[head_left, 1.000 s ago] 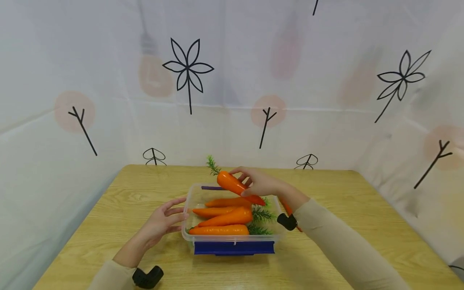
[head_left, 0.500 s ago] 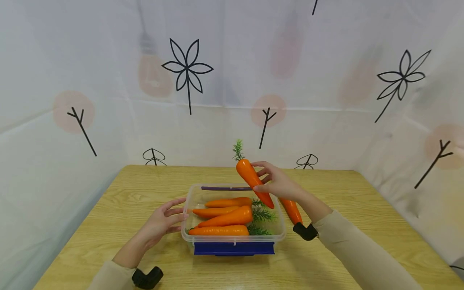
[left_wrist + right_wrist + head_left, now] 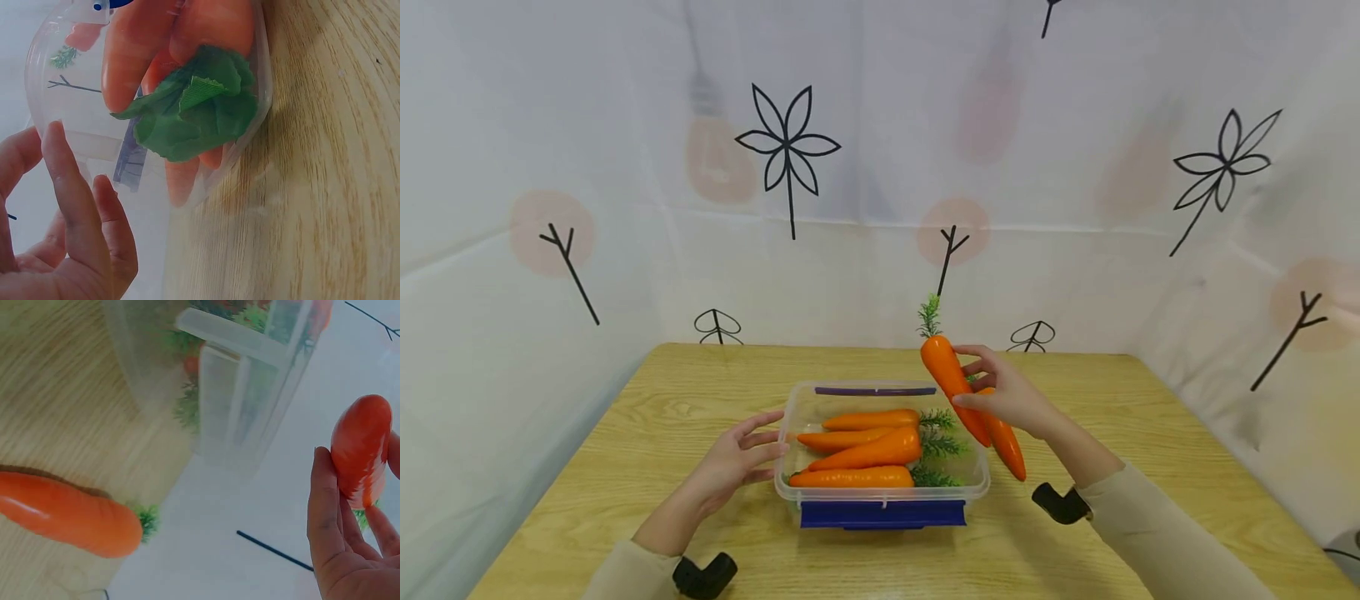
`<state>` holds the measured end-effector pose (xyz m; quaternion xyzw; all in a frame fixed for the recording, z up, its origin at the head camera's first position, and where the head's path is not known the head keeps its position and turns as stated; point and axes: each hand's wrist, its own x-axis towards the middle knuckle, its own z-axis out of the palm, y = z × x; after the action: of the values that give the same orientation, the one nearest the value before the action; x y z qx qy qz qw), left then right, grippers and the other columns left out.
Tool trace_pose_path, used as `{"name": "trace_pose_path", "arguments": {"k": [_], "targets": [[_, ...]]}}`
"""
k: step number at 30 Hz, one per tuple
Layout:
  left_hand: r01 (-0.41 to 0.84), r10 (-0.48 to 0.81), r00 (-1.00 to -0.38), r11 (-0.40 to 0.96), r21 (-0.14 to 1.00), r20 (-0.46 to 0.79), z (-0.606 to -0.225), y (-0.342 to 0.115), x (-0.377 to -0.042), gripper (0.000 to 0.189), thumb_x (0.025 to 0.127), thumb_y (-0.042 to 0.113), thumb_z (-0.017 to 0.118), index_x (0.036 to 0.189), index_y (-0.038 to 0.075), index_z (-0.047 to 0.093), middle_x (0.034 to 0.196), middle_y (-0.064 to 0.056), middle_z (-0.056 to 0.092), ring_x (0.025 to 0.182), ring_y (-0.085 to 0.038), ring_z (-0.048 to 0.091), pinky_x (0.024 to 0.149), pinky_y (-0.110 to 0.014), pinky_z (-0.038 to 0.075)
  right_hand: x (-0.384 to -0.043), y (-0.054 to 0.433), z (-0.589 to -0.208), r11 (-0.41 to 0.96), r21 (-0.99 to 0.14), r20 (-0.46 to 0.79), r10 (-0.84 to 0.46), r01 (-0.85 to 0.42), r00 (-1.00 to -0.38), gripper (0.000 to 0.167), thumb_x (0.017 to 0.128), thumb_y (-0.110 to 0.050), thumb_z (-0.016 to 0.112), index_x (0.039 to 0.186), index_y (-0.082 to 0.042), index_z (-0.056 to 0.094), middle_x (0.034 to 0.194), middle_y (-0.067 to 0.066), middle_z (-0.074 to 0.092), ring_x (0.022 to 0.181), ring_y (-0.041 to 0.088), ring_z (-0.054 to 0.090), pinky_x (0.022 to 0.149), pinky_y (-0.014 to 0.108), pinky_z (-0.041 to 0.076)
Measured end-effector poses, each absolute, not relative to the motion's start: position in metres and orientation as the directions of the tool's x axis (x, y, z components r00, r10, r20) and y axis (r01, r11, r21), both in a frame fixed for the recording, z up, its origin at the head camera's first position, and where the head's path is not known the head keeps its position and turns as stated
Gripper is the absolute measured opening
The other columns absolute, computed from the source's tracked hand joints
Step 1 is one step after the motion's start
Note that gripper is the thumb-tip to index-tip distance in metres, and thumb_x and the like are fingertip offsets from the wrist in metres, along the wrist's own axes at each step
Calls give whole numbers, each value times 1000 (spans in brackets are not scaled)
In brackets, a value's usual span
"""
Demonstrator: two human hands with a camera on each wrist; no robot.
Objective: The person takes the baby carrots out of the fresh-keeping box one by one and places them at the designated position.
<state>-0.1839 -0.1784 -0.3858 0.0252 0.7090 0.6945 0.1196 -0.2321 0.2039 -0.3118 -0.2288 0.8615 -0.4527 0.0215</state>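
Observation:
My right hand (image 3: 1007, 398) pinches an orange carrot (image 3: 951, 377) with a green sprig at its top, tilted and held above the right rim of a clear plastic box (image 3: 883, 492). In the right wrist view the held carrot (image 3: 362, 447) shows between fingers and thumb. Below it, on the table just right of the box, lies another carrot (image 3: 1006, 442). My left hand (image 3: 733, 458) rests its loosely spread fingertips against the box's left side. Several carrots (image 3: 872, 450) lie inside with their sprigs to the right. A green leafy piece (image 3: 194, 112) shows through the box wall in the left wrist view.
The box has a blue latch flap (image 3: 883, 514) hanging at its front and another blue flap (image 3: 876, 391) at its back. Under everything is a wooden table (image 3: 715, 383). A white printed cloth (image 3: 865, 183) hangs behind and at the sides.
My right hand has carried the carrot rightward from over the middle of the box to its right rim, turning it more upright. The left hand has stayed at the box's side.

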Motion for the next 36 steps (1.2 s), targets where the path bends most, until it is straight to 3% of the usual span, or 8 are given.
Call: {"name": "trace_pose_path", "arguments": {"k": [17, 36], "targets": [[-132, 202, -970, 42, 990, -138, -388, -177, -185, 61, 88, 15, 66, 141, 4, 36, 134, -29, 41, 108, -33, 54, 78, -36, 52, -219, 251, -337, 479, -833, 167, -260, -277, -951, 69, 83, -10, 71, 141, -6, 34, 116, 27, 51, 93, 34, 58, 71, 39, 53], [-135, 197, -970, 43, 990, -141, -390, -177, -186, 65, 86, 19, 69, 140, 5, 37, 133, -28, 42, 107, -33, 55, 78, -37, 52, -226, 288, -366, 463, -864, 125, -187, -200, -974, 71, 85, -9, 69, 141, 2, 27, 117, 33, 48, 92, 36, 59, 69, 39, 54]]}}
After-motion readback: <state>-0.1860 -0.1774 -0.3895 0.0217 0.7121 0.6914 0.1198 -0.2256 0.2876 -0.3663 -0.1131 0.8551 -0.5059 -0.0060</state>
